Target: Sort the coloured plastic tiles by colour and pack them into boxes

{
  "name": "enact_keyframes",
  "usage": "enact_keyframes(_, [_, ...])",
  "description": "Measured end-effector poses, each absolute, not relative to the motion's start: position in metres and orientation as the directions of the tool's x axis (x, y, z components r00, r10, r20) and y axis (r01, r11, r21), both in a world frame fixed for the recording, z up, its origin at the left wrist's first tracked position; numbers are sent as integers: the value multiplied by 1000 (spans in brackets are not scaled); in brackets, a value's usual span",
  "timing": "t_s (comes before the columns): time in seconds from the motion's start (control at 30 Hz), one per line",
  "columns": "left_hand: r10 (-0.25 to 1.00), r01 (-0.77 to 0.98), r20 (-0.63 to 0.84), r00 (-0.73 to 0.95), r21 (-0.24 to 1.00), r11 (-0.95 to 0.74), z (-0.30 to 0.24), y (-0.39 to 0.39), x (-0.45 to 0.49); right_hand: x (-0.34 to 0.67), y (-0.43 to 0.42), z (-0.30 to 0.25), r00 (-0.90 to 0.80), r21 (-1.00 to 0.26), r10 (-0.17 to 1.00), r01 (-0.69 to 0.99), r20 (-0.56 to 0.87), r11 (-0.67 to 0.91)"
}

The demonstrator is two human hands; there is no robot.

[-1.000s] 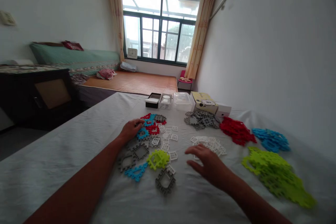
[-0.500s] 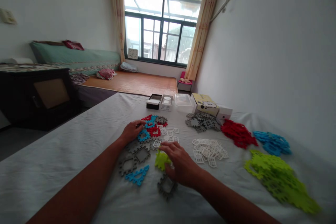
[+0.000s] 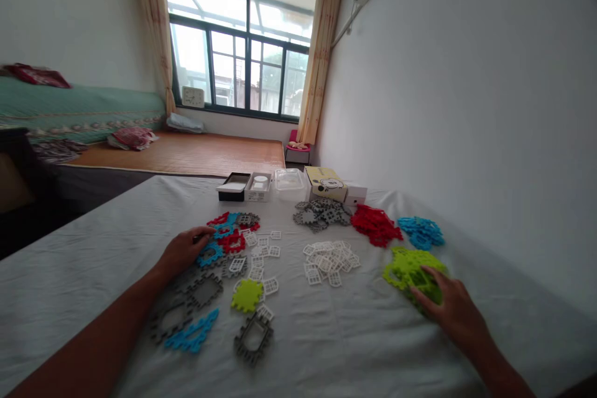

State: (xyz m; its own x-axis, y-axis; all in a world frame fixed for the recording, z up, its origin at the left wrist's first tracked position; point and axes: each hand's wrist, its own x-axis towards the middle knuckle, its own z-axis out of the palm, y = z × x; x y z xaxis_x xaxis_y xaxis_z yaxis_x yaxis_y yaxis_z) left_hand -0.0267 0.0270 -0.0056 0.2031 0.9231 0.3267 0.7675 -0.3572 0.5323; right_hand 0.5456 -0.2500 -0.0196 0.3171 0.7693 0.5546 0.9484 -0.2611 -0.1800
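Observation:
My left hand [image 3: 183,250] rests on a flat cluster of joined red, blue and grey plastic puzzle tiles [image 3: 224,237], fingers curled over its left edge. My right hand [image 3: 450,308] lies on the pile of lime-green tiles [image 3: 408,265] at the right, fingers bent onto the pieces. A single lime-green tile [image 3: 247,295] lies loose between a grey frame tile [image 3: 253,337] and small white window pieces [image 3: 262,255]. A blue triangular tile [image 3: 191,334] sits at the near left.
Separate piles lie on the white cloth: white pieces [image 3: 329,258], grey tiles [image 3: 321,214], red tiles [image 3: 375,224], blue tiles [image 3: 421,231]. Small boxes [image 3: 247,186], a clear tub [image 3: 290,179] and a yellow box [image 3: 324,183] line the far edge. The wall is close on the right.
My right hand left the lime-green tile in the middle and moved right onto the lime-green pile. The view swung to the right. My left hand stayed on the joined cluster.

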Motion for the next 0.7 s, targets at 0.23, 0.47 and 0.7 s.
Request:
enact_keyframes(0.23, [920, 768, 342, 189, 533, -356, -3, 23, -25, 516, -244, -3, 163, -54, 717, 984, 678, -172])
enact_keyframes(0.47, [925, 726, 336, 179, 589, -354, 3, 11, -18, 340, -189, 43, -298, -316, 869, 844, 394, 432])
enact_keyframes(0.7, [916, 704, 353, 191, 601, -379, -5, 14, -22, 229, -147, 45, -508, -249, 846, 809, 160, 533])
